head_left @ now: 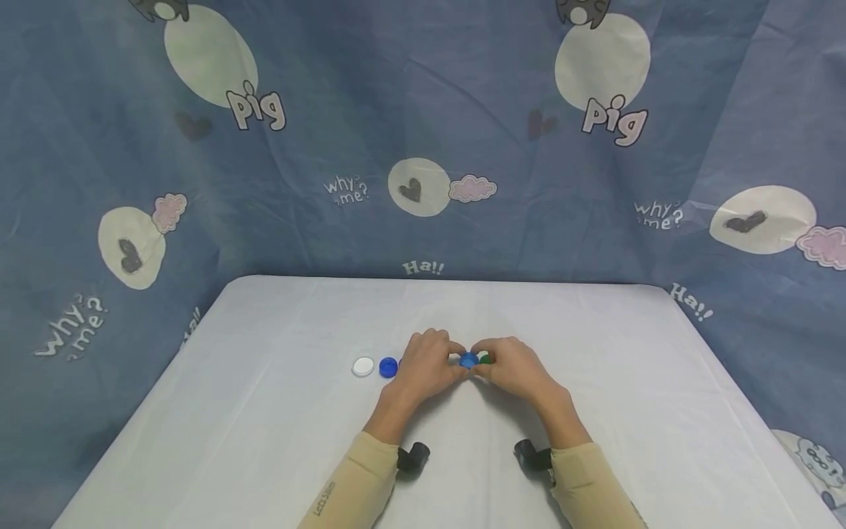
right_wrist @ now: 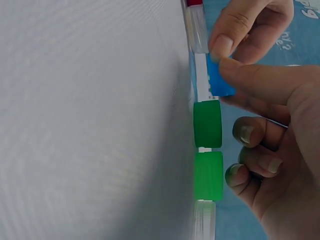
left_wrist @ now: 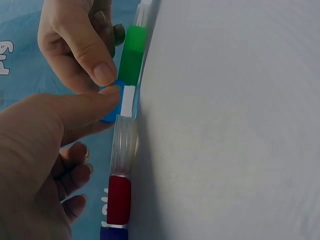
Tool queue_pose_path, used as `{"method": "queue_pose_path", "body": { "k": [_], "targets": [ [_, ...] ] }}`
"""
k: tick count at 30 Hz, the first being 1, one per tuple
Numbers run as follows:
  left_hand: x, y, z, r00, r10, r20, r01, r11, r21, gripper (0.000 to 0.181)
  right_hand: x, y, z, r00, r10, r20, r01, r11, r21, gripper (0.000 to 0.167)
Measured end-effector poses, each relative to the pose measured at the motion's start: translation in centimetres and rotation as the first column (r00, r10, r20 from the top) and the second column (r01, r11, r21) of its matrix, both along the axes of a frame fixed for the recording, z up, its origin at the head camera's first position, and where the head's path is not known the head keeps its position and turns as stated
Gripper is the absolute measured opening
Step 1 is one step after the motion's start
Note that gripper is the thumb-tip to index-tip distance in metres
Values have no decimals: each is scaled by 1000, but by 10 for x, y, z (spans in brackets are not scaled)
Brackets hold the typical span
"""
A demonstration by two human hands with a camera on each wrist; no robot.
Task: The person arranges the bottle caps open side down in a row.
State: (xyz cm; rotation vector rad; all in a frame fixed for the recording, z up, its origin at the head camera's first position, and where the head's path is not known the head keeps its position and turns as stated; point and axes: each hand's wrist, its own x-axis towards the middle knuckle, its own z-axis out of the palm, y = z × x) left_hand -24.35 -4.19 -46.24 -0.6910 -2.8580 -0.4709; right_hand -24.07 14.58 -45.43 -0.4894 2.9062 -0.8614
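Observation:
My left hand and right hand meet over the white table, both pinching a light blue bottle cap between thumb and fingers. Both thumb tips lie side by side on the light blue cap in the right wrist view. I cannot tell whether it touches the table. Beside my right hand's curled lower fingers stand a dark green cap and a bright green cap. On the left hand's side are a clear cap, a red cap and a dark blue cap.
The caps form a row across the table. At its left end lie a white cap and a blue cap; my hands hide part of the row in the head view. A patterned blue cloth hangs behind the table.

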Motion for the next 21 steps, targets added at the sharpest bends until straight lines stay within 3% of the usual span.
{"method": "queue_pose_path", "body": {
  "k": [13, 21],
  "targets": [
    [0, -2, -2, 999, -40, -2, 40, 999, 32, 33, 1, 4, 1, 999, 15, 47, -11, 995, -101, 22],
    [-3, -2, -2, 993, -25, -115, 26, 1000, 5, 30, -1, 7, 2, 997, 15, 69, -3, 986, -165, 20]
  ]
}}
